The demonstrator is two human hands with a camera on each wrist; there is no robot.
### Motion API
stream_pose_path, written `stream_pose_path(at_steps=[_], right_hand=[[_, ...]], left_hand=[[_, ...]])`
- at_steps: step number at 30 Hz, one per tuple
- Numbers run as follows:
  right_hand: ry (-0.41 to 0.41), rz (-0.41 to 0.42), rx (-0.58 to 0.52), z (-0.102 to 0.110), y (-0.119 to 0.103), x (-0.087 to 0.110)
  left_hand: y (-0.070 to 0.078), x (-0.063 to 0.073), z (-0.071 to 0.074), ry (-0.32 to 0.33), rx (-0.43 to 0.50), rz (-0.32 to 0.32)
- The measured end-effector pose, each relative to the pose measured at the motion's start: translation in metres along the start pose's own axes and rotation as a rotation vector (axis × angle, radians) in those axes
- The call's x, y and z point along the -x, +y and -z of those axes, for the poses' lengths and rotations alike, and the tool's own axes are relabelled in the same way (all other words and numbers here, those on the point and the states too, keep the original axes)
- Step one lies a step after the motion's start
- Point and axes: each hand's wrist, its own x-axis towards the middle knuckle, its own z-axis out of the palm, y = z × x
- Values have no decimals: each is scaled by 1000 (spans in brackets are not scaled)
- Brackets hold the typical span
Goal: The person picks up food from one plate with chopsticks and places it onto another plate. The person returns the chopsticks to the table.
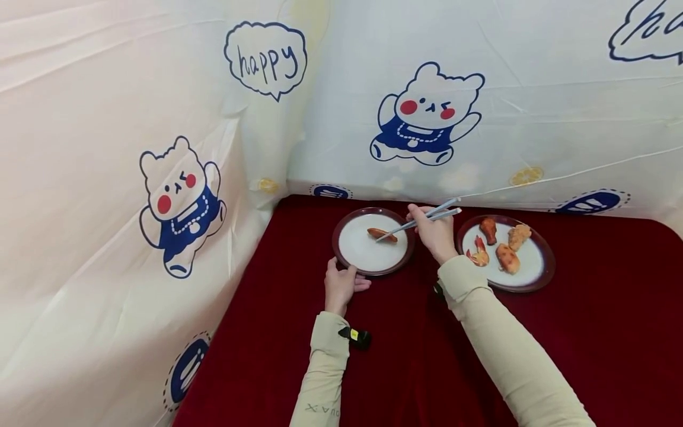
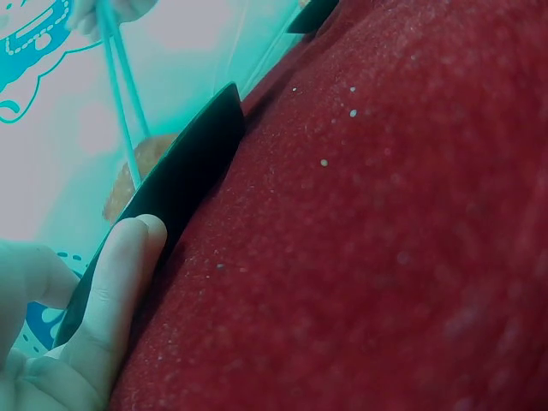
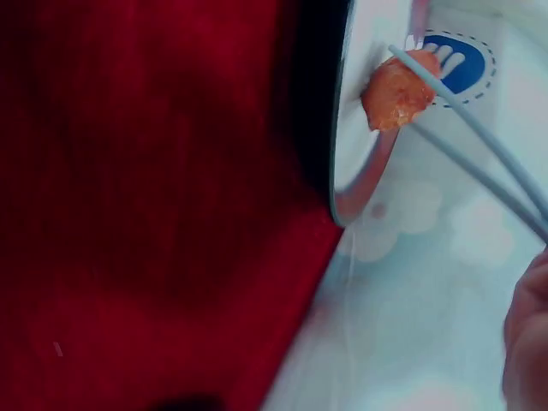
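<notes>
My right hand [image 1: 434, 232] grips a pair of pale grey chopsticks [image 1: 421, 220] above the left plate. Their tips straddle a reddish-brown piece of food [image 1: 377, 232], which looks like cooked meat, on the white middle of that plate [image 1: 363, 256]. In the right wrist view one chopstick lies along each side of the meat [image 3: 399, 91]. At the plate's near left rim, my left hand [image 1: 340, 286] pinches the edge. Its thumb is on the upper side and fingers [image 2: 120, 278] lie against the dark underside in the left wrist view.
To the right stands a second brown-rimmed plate [image 1: 545, 270], holding a drumstick [image 1: 488, 230], a shrimp [image 1: 478, 254], a fried piece [image 1: 519, 236] and a browned wing-like piece [image 1: 508, 259]. Dark red cloth [image 1: 405, 367] covers the table. A printed curtain [image 1: 341, 136] hangs behind and at left.
</notes>
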Motion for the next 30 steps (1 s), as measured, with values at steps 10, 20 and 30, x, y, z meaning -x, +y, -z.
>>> stream_pose_path(at_steps=[10, 20, 30], right_hand=[[-120, 41, 33, 7, -5, 7], [-21, -74, -137, 6, 4, 8], [219, -469, -593, 20, 30, 9]], left_hand=[[3, 1, 0, -6, -19, 24], [4, 2, 0, -25, -22, 32], [1, -1, -1, 2, -21, 25]])
